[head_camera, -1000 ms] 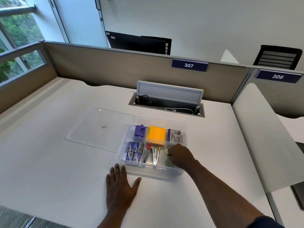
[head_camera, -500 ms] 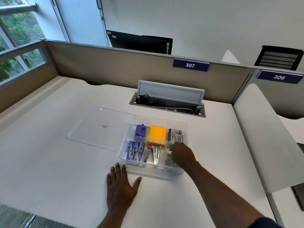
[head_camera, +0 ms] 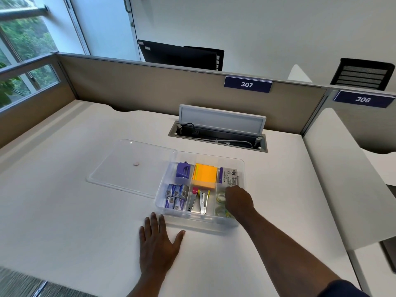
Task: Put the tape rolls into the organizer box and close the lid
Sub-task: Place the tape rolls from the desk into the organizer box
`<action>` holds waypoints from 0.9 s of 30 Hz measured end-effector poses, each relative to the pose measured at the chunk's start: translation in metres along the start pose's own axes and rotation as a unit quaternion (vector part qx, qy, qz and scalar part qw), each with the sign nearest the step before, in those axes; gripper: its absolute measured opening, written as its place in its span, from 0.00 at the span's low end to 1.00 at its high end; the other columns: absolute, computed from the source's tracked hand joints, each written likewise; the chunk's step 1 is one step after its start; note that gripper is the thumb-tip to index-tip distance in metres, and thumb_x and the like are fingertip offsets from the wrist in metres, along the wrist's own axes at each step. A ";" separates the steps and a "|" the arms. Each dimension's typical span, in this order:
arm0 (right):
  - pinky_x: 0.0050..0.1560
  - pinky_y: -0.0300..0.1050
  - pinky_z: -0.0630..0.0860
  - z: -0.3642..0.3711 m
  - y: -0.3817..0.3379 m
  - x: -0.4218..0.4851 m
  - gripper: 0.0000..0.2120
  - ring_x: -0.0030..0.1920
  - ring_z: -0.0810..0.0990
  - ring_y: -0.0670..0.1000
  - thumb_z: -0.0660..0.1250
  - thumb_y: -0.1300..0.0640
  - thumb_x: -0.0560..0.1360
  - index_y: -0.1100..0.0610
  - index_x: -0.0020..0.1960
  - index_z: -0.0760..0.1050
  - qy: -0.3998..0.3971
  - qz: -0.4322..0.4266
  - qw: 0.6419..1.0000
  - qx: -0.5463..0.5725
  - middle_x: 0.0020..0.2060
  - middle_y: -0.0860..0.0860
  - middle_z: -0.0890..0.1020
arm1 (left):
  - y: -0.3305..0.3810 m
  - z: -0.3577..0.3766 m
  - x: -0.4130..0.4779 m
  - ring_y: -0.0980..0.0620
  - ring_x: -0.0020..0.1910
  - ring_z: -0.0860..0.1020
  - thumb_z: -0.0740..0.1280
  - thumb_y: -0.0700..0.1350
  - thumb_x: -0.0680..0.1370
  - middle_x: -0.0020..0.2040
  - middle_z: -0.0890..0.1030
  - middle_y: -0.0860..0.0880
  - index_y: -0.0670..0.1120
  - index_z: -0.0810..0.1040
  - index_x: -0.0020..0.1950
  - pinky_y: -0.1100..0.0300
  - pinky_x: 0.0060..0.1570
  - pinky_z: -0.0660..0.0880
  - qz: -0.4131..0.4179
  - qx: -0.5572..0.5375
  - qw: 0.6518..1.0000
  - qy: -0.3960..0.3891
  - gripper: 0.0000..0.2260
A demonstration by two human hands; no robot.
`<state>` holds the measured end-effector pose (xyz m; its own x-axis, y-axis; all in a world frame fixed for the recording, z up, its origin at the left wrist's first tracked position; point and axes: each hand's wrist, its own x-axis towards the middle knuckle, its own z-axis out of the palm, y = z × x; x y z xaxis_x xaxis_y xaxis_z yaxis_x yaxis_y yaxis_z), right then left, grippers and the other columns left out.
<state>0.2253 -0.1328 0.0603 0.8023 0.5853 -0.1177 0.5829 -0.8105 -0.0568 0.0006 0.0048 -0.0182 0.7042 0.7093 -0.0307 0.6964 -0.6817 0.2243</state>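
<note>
A: What colours sit in the clear organizer box [head_camera: 241, 162]?

B: Beyond the right hand's [head_camera: 239, 200] fingertips, a purple-edged white label card [head_camera: 229, 176] with black print. To the left of the fingers, clear tape rolls [head_camera: 220, 197] with a yellowish tint, then an orange and yellow note pad [head_camera: 204, 176].

A: And further left?

B: A purple sharpener [head_camera: 183, 170], blue-and-white staple boxes [head_camera: 176, 196], silver tools [head_camera: 199, 202] with yellow and pink tips. The lid [head_camera: 130, 163] is clear with a pink dot on it, on a white desk [head_camera: 64, 211].

- Bright, even daylight enters from the window [head_camera: 23, 58] at upper left.
- Shadows on the desk [head_camera: 64, 211] soft, faint.
- Wide-angle bending at frame edges.
- Lower-left corner blurred.
</note>
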 end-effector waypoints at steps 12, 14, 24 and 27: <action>0.36 0.52 0.82 0.005 -0.002 -0.013 0.12 0.38 0.83 0.60 0.76 0.66 0.63 0.59 0.45 0.80 0.079 -0.106 0.991 0.000 0.37 0.59 0.84 | 0.001 -0.002 -0.001 0.41 0.76 0.57 0.47 0.71 0.72 0.77 0.60 0.41 0.44 0.59 0.75 0.45 0.74 0.54 0.001 0.001 1.000 0.005 0.42; 0.44 0.54 0.82 0.006 -0.001 -0.012 0.10 0.44 0.82 0.62 0.71 0.66 0.68 0.58 0.49 0.80 0.073 -0.126 0.989 0.016 0.42 0.59 0.84 | 0.001 -0.002 -0.002 0.42 0.76 0.56 0.47 0.71 0.72 0.77 0.59 0.41 0.44 0.59 0.75 0.45 0.74 0.54 0.001 0.000 1.000 0.006 0.41; 0.58 0.50 0.75 0.005 -0.002 -0.003 0.14 0.56 0.77 0.59 0.61 0.56 0.78 0.61 0.61 0.71 0.029 -0.074 0.993 0.091 0.58 0.59 0.77 | 0.001 -0.002 -0.001 0.41 0.75 0.59 0.47 0.71 0.72 0.76 0.62 0.40 0.43 0.60 0.75 0.44 0.74 0.56 0.001 0.001 1.000 0.000 0.41; 0.58 0.51 0.76 0.006 -0.005 -0.002 0.13 0.56 0.77 0.60 0.60 0.58 0.78 0.62 0.61 0.71 0.019 -0.051 0.994 0.097 0.57 0.61 0.77 | 0.001 -0.001 -0.001 0.41 0.76 0.58 0.46 0.72 0.72 0.76 0.61 0.41 0.44 0.59 0.75 0.45 0.74 0.55 -0.001 0.002 1.000 -0.002 0.42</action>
<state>0.2205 -0.1299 0.0551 0.7472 0.6615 -0.0638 0.6284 -0.7346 -0.2561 0.0001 0.0037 -0.0167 0.7027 0.7107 -0.0342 0.6988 -0.6803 0.2212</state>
